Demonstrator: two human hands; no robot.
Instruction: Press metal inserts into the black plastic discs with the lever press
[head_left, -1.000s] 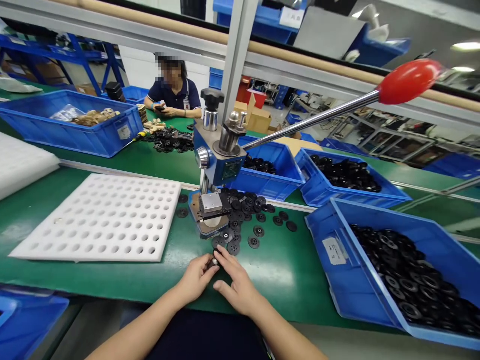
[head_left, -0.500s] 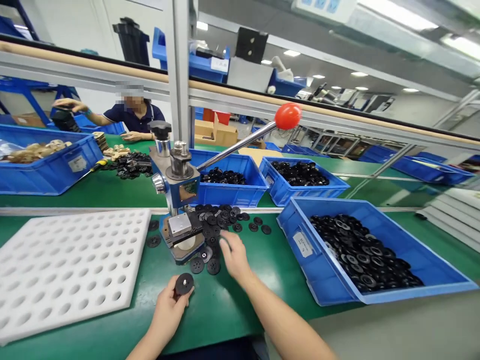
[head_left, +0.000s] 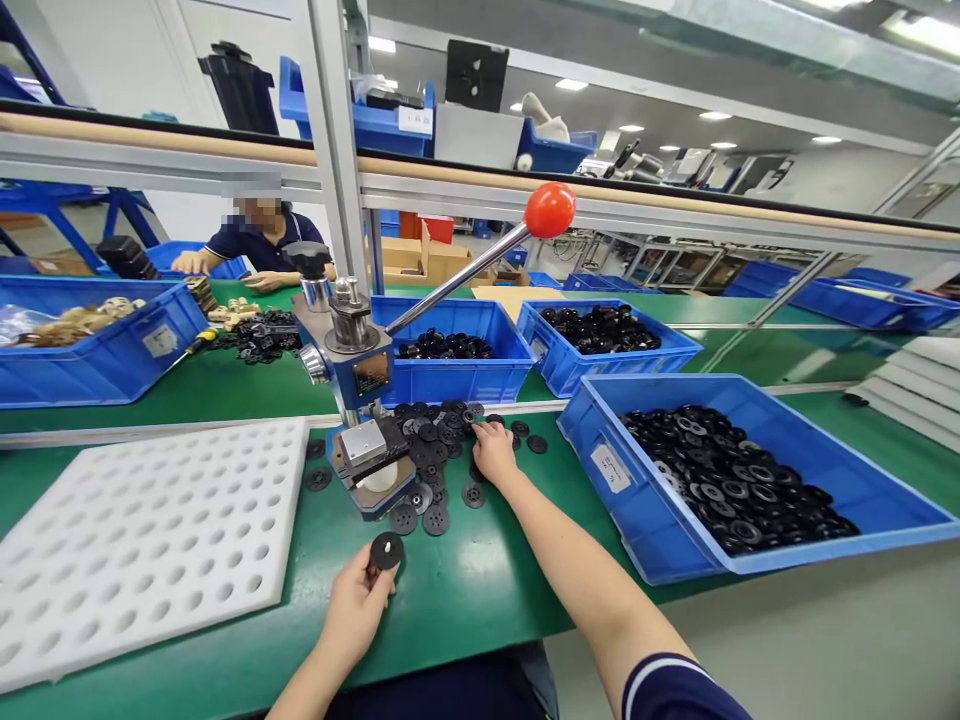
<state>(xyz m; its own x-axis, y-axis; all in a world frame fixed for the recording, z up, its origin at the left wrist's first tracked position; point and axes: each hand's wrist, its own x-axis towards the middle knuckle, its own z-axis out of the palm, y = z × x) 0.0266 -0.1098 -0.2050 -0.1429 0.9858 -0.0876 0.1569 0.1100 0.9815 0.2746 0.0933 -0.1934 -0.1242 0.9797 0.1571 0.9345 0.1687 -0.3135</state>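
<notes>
My left hand (head_left: 358, 600) is closed on a black disc (head_left: 387, 550) with a pale hub, held just above the green mat in front of the press. My right hand (head_left: 495, 452) reaches into the heap of loose black discs (head_left: 435, 430) beside the press base, fingers curled down onto them; whether it holds one is hidden. The small blue hand press (head_left: 352, 370) stands between the hands and the bins, its long lever with a red knob (head_left: 550, 209) raised to the right.
A white foam tray with holes (head_left: 142, 540) lies left. Blue bins of black discs sit at right (head_left: 720, 480) and behind (head_left: 450, 355), (head_left: 600, 335). Another blue bin (head_left: 82, 335) is far left. A person sits across the bench (head_left: 259, 250).
My right hand left the left hand and moved up into the disc heap by the press. My left hand keeps the disc, now lifted slightly. The camera has tilted up and to the right.
</notes>
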